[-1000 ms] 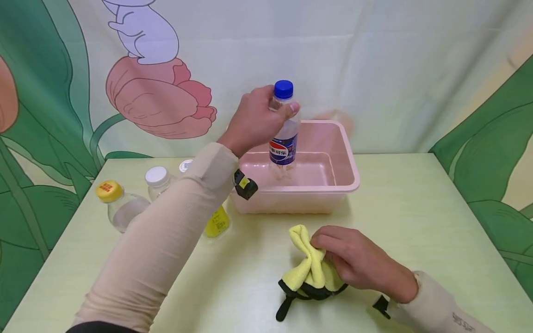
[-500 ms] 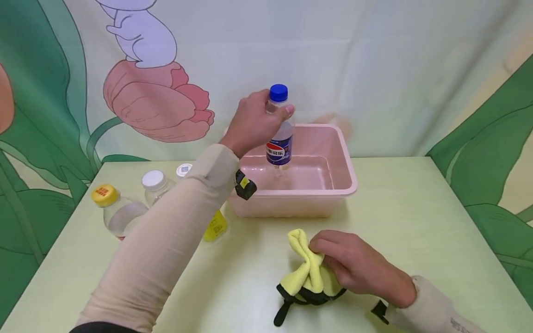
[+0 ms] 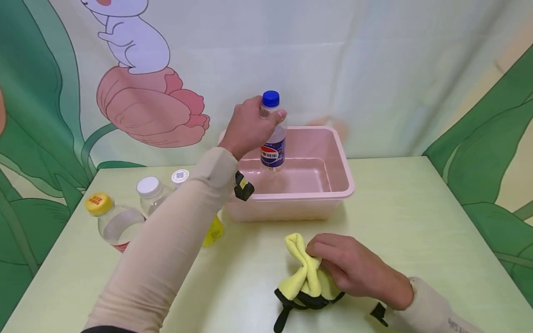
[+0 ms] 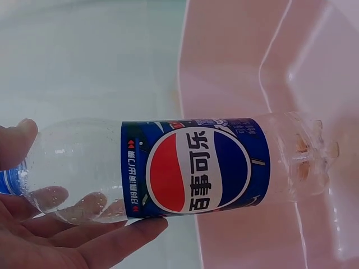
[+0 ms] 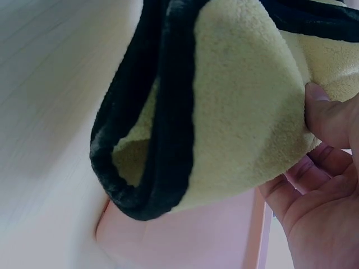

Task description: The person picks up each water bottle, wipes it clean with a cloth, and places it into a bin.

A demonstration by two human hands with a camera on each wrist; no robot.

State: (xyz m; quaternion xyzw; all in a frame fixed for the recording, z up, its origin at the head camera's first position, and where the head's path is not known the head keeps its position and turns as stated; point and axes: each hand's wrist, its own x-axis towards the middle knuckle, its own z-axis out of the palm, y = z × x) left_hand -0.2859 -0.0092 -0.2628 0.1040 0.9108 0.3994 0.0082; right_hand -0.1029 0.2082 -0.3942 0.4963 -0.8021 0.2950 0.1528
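Centre of the head view, left hand [image 3: 249, 127] clamped round the neck of a clear bottle [image 3: 272, 155], blue cap [image 3: 270, 98] up, label blue with a red, white and blue disc. Bottle upright, over the mouth of the pink tub [image 3: 287, 210]; can't tell if its base touches the tub floor. Left wrist view has it lying across the frame, thumb at left by the cap, fingers below, tub filling the right side.

Lower right of centre in the head view, right hand [image 3: 354, 266] pinching a yellow cloth [image 3: 310, 282], bunched in folds, black trim along its bottom, black strap [image 3: 281, 320] at its lower left. Right wrist view: thumb on the cloth near the right edge, tub at the bottom. Hands well apart, left one higher in frame.

Left side, on the pale table [image 3: 395, 208]: yellow-cap bottle [image 3: 118, 224], white-cap bottle [image 3: 151, 192] just beside it, another white cap [image 3: 180, 176] with a printed code, partly behind the left sleeve [image 3: 166, 259]. Across the top, curtain [image 3: 291, 55] with rabbit [image 3: 137, 46] and pink flower [image 3: 150, 108]
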